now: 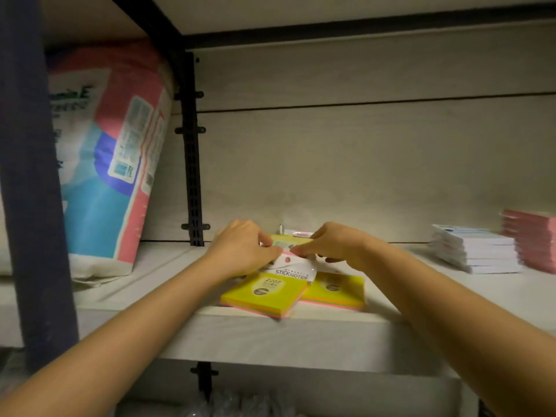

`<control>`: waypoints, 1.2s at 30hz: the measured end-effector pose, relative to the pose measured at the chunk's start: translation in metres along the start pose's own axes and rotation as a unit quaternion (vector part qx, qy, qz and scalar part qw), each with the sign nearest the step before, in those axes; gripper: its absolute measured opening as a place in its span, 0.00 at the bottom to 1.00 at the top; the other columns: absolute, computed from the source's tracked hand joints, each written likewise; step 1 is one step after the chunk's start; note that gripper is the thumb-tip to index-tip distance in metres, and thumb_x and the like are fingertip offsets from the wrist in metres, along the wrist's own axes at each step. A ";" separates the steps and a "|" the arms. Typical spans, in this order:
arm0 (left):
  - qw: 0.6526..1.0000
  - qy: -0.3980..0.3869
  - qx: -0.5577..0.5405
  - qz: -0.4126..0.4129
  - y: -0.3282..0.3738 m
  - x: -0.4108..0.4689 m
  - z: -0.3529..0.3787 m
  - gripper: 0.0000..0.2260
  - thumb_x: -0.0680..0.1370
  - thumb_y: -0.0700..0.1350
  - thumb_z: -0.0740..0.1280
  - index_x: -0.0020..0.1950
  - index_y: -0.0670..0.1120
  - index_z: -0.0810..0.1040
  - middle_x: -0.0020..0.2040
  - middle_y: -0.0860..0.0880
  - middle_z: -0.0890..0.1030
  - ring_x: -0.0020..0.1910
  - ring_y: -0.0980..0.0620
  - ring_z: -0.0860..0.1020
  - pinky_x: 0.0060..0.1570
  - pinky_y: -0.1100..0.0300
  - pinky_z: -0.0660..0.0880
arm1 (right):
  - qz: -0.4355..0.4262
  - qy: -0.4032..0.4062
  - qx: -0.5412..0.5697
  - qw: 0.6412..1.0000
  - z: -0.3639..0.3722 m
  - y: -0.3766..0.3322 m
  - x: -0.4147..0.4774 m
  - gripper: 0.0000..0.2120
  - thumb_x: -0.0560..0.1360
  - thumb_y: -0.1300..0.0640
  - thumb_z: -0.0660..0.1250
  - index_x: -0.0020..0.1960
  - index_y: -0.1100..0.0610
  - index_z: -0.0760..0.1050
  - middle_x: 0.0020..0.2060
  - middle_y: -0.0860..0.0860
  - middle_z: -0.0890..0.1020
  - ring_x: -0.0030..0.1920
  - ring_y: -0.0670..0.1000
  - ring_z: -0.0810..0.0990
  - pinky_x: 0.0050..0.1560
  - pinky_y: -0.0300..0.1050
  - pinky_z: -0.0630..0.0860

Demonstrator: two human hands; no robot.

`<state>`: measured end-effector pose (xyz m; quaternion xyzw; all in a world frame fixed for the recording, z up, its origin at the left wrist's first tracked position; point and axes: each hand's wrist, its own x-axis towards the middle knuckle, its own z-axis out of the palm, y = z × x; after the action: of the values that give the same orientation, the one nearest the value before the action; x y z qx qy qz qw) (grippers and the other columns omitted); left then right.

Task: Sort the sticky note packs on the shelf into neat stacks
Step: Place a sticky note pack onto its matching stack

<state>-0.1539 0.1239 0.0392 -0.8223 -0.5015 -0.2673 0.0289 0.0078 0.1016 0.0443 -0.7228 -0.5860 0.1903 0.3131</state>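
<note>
Location: the front yellow pack (264,293) lies flat at the shelf's (150,266) front edge, one corner just over the lip. A second pack (337,291) touches it on the right, and a third pack (290,239) lies behind the hands.
Hands: left hand (240,248) and right hand (337,245) are curled, fingertips pinching at the white header card (290,267); the exact hold is partly hidden.
Handling: judged light, with a stiff block, slick wrapper and flimsy header. It is better gripped by the block's side edges.
Orientation: long axis runs front to back, slightly skewed, header toward the back wall.
</note>
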 end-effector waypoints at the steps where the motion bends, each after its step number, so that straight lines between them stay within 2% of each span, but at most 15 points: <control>1: 1.000 0.003 -0.011 0.001 -0.001 0.000 0.001 0.15 0.74 0.56 0.65 0.56 0.51 0.82 0.58 0.47 0.80 0.59 0.46 0.74 0.53 0.56 0.71 | 0.004 -0.001 0.012 1.000 -0.002 0.000 0.001 0.26 0.68 0.46 0.72 0.59 0.62 0.76 0.52 0.55 0.79 0.53 0.53 0.77 0.61 0.47 0.75; 3: 0.999 0.019 -0.036 0.001 -0.002 0.000 0.001 0.14 0.75 0.53 0.65 0.58 0.51 0.81 0.57 0.50 0.79 0.60 0.48 0.74 0.55 0.56 0.71 | 0.005 -0.009 0.044 0.999 -0.004 -0.001 0.000 0.19 0.68 0.49 0.73 0.53 0.62 0.77 0.48 0.54 0.79 0.50 0.52 0.76 0.51 0.42 0.75; 5: 0.997 0.067 -0.049 0.006 -0.004 -0.001 0.002 0.11 0.75 0.51 0.65 0.55 0.52 0.81 0.52 0.52 0.78 0.57 0.49 0.74 0.51 0.58 0.71 | 0.003 -0.010 0.105 0.994 -0.006 0.001 -0.004 0.08 0.72 0.55 0.70 0.43 0.60 0.75 0.42 0.54 0.78 0.42 0.50 0.75 0.38 0.38 0.73; 8: 0.987 0.148 -0.062 0.007 -0.005 -0.001 0.000 0.08 0.75 0.48 0.65 0.51 0.52 0.82 0.44 0.54 0.76 0.50 0.49 0.75 0.47 0.59 0.68 | 0.007 0.007 0.255 0.967 -0.015 0.007 -0.011 0.07 0.76 0.64 0.64 0.40 0.61 0.70 0.40 0.57 0.78 0.33 0.48 0.77 0.26 0.33 0.76; 10: 0.977 0.187 -0.105 0.004 -0.004 -0.001 -0.004 0.06 0.74 0.46 0.66 0.47 0.50 0.83 0.39 0.56 0.75 0.41 0.50 0.73 0.43 0.60 0.68 | -0.007 0.046 0.331 0.943 -0.022 0.012 -0.017 0.09 0.76 0.66 0.63 0.38 0.60 0.67 0.34 0.55 0.74 0.31 0.47 0.76 0.28 0.33 0.78; 13: 0.966 0.192 -0.170 0.011 0.006 -0.003 -0.007 0.05 0.72 0.47 0.69 0.43 0.49 0.85 0.35 0.56 0.78 0.36 0.52 0.74 0.40 0.60 0.71 | -0.033 0.083 0.446 0.890 -0.029 0.019 -0.027 0.10 0.76 0.68 0.62 0.39 0.59 0.65 0.35 0.55 0.72 0.30 0.48 0.77 0.39 0.39 0.80; 16: 0.962 0.107 -0.252 0.015 0.022 -0.008 -0.006 0.12 0.70 0.54 0.72 0.47 0.48 0.85 0.40 0.54 0.85 0.42 0.55 0.82 0.46 0.58 0.76 | -0.044 0.079 0.546 0.833 -0.029 0.024 -0.037 0.08 0.77 0.68 0.62 0.41 0.60 0.65 0.38 0.57 0.76 0.34 0.50 0.79 0.36 0.36 0.81; 19: 0.947 0.076 -0.308 0.043 0.038 -0.013 -0.003 0.13 0.69 0.50 0.74 0.51 0.47 0.84 0.43 0.49 0.87 0.47 0.55 0.83 0.53 0.56 0.78 | -0.054 0.070 0.592 0.801 -0.026 0.027 -0.047 0.06 0.77 0.68 0.62 0.43 0.61 0.66 0.39 0.58 0.78 0.35 0.51 0.80 0.35 0.35 0.81; 22: 0.942 0.049 -0.322 0.084 0.049 -0.013 -0.001 0.15 0.69 0.46 0.74 0.55 0.51 0.82 0.43 0.51 0.87 0.42 0.59 0.81 0.44 0.66 0.76 | -0.061 0.086 0.574 0.812 -0.030 0.034 -0.055 0.06 0.77 0.66 0.62 0.44 0.60 0.66 0.42 0.59 0.79 0.37 0.50 0.80 0.39 0.36 0.80; 25: 0.922 0.032 -0.369 0.113 0.060 -0.012 0.005 0.17 0.68 0.41 0.75 0.52 0.57 0.81 0.42 0.56 0.86 0.42 0.58 0.79 0.51 0.62 0.77 | -0.085 0.132 0.554 0.818 -0.038 0.046 -0.063 0.06 0.76 0.67 0.64 0.45 0.59 0.67 0.45 0.60 0.76 0.38 0.50 0.77 0.39 0.35 0.80; 28: 0.905 0.073 -0.396 0.139 0.078 -0.011 0.012 0.21 0.68 0.37 0.75 0.45 0.64 0.77 0.32 0.67 0.81 0.40 0.56 0.78 0.47 0.63 0.78 | -0.123 0.160 0.527 0.826 -0.051 0.059 -0.072 0.07 0.75 0.67 0.64 0.45 0.57 0.69 0.40 0.56 0.77 0.37 0.51 0.78 0.39 0.35 0.80; 30: 0.902 0.080 -0.393 0.158 0.093 -0.008 0.016 0.19 0.68 0.38 0.74 0.44 0.64 0.79 0.31 0.70 0.80 0.38 0.62 0.78 0.47 0.64 0.78 | -0.136 0.178 0.503 0.835 -0.065 0.070 -0.077 0.06 0.75 0.67 0.65 0.47 0.58 0.70 0.40 0.56 0.78 0.38 0.51 0.79 0.40 0.36 0.80; 32: 0.909 0.081 -0.369 0.177 0.113 -0.007 0.017 0.18 0.69 0.41 0.74 0.39 0.68 0.80 0.31 0.71 0.80 0.36 0.72 0.77 0.44 0.73 0.75 | -0.149 0.198 0.481 0.841 -0.081 0.082 -0.079 0.06 0.75 0.66 0.65 0.45 0.58 0.70 0.44 0.58 0.78 0.39 0.52 0.79 0.41 0.37 0.81; 34: 0.921 0.085 -0.328 0.192 0.138 -0.005 0.017 0.19 0.70 0.45 0.73 0.35 0.72 0.77 0.33 0.72 0.80 0.34 0.75 0.76 0.40 0.77 0.73 | -0.165 0.211 0.459 0.847 -0.100 0.100 -0.081 0.07 0.75 0.66 0.65 0.43 0.56 0.70 0.45 0.58 0.77 0.38 0.52 0.80 0.42 0.37 0.81; 36: 0.928 0.092 -0.297 0.205 0.165 -0.004 0.024 0.15 0.71 0.46 0.73 0.38 0.69 0.78 0.39 0.70 0.81 0.36 0.74 0.78 0.39 0.75 0.74 | -0.172 0.218 0.435 0.857 -0.120 0.122 -0.084 0.07 0.75 0.65 0.66 0.43 0.55 0.70 0.43 0.55 0.77 0.36 0.48 0.81 0.42 0.38 0.81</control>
<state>-0.0068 0.0470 0.0529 -0.8500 -0.2146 -0.4667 -0.1165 0.1534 -0.0215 0.0425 -0.4240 -0.4749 0.2062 0.7431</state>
